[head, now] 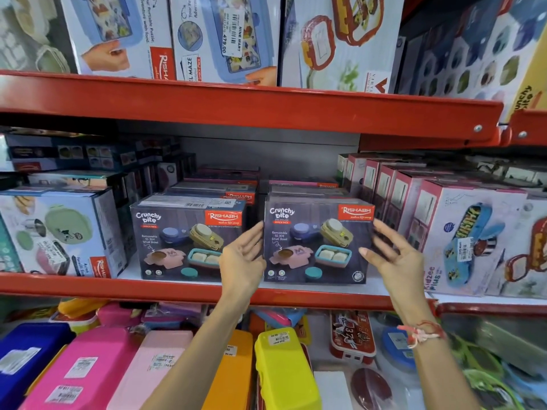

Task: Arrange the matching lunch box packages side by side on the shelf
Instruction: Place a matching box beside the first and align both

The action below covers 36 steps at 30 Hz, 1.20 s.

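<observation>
Two matching dark "Crunchy Bite" lunch box packages stand side by side on the middle shelf (177,290). The left package (180,241) stands free. The right package (316,244) sits between my hands. My left hand (244,255) is at its left edge, fingers spread and touching the side. My right hand (393,253) is at its right edge, fingers apart, fingertips at the box's side. Neither hand wraps around the box. More of the same packages are stacked behind both.
A light box with a green lunch box picture (59,232) stands to the left. Pink-edged boxes (444,220) line the right. The red upper shelf (236,105) hangs overhead. Coloured plastic boxes (284,374) fill the lower level.
</observation>
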Each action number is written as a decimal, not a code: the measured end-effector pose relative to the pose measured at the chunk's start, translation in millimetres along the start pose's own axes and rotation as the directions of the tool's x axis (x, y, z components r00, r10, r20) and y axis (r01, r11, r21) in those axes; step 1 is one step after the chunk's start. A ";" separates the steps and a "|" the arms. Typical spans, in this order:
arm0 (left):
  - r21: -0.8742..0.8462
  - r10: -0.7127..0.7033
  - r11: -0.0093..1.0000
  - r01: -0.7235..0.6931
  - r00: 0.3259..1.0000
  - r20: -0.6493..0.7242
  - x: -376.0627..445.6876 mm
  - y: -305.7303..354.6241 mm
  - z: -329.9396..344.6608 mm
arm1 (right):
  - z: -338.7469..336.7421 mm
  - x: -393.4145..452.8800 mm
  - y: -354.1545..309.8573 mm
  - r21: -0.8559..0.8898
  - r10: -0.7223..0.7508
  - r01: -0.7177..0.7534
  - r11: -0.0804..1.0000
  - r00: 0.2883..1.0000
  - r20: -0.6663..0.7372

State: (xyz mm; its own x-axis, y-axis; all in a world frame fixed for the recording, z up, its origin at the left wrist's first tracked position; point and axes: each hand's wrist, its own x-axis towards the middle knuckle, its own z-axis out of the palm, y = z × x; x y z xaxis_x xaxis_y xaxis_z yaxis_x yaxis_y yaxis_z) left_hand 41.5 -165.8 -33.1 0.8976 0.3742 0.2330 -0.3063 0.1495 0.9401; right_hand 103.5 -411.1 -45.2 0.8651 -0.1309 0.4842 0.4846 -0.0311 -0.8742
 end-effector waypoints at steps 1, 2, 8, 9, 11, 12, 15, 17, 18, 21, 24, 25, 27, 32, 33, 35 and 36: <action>0.035 0.018 0.999 -0.018 1.000 -0.012 -1.8 -2.8 0.5 | 2.0 -2.0 3.2 -0.006 -0.005 0.004 1.000 1.000 -0.007; 0.076 0.039 0.996 -0.037 0.999 -0.022 -3.3 -5.8 1.0 | 3.3 -3.7 6.8 -0.007 -0.013 0.013 1.000 1.000 -0.014; 0.157 0.088 0.984 -0.083 0.996 -0.026 -6.3 -20.3 0.1 | 10.1 -10.5 15.5 -0.004 -0.031 0.031 1.000 0.997 -0.069; 0.170 0.091 0.982 -0.085 0.996 -0.024 -6.2 -22.1 -0.6 | 10.7 -11.1 16.1 -0.002 -0.033 0.033 0.999 0.997 -0.072; 0.196 0.095 0.977 -0.090 0.995 -0.018 -6.0 -24.2 -1.5 | 11.5 -12.0 17.5 -0.025 -0.048 0.046 0.999 0.995 -0.084; 0.209 0.102 0.973 -0.098 0.995 -0.010 -6.1 -24.6 -2.0 | 11.7 -11.6 18.7 -0.044 -0.054 0.051 0.998 0.995 -0.089; 0.258 0.111 0.960 -0.112 0.994 0.020 -7.7 -24.7 -3.5 | 15.3 -14.5 18.1 -0.140 -0.094 0.077 0.987 0.988 -0.119; 0.276 0.125 0.952 -0.131 0.991 0.039 -11.8 -26.0 -7.4 | 22.9 -21.6 14.3 -0.343 -0.216 0.140 0.929 0.957 -0.193; 0.296 0.151 0.942 -0.157 0.988 0.044 -16.2 -25.2 -10.5 | 29.0 -27.6 10.6 -0.457 -0.302 0.171 0.873 0.925 -0.231; 0.342 0.303 0.895 -0.287 0.953 0.009 -30.9 -17.3 -26.2 | 57.5 -48.4 -7.9 -0.586 -0.486 0.273 0.763 0.840 -0.241; 0.282 0.402 0.894 -0.347 0.900 -0.167 -35.2 -6.2 -50.4 | 96.1 -67.9 -20.5 -0.450 -0.484 0.426 0.785 0.875 -0.017; 0.256 0.414 0.900 -0.354 0.878 -0.239 -33.1 -2.8 -59.9 | 108.5 -73.9 -22.9 -0.381 -0.445 0.437 0.815 0.893 0.071; 0.209 0.417 0.908 -0.362 0.827 -0.377 -26.9 4.4 -80.2 | 131.4 -86.1 -25.7 -0.270 -0.356 0.405 0.873 0.910 0.214; 0.220 0.343 0.939 -0.265 0.775 -0.531 -8.3 14.1 -135.9 | 171.2 -99.7 -22.5 -0.125 -0.108 0.172 0.977 0.907 0.407; 0.228 0.324 0.944 -0.238 0.793 -0.516 -4.5 14.4 -145.2 | 176.0 -99.9 -21.2 -0.107 -0.047 0.101 0.989 0.906 0.420; 0.239 0.294 0.949 -0.203 0.840 -0.455 3.2 16.5 -158.9 | 183.5 -98.5 -19.9 -0.091 0.049 -0.011 0.996 0.901 0.431; 0.252 0.280 0.950 -0.185 0.864 -0.419 7.0 17.6 -164.7 | 186.8 -97.3 -20.2 -0.082 0.074 -0.043 0.996 0.901 0.427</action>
State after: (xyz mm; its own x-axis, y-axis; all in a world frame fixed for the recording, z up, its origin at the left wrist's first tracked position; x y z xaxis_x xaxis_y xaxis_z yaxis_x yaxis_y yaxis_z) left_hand -9.8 -9.8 -56.0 0.5565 0.7487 0.3601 -0.3774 -0.1583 0.9124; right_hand 33.7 -212.7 -67.9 0.8709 0.3033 0.3868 0.4343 -0.1062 -0.8945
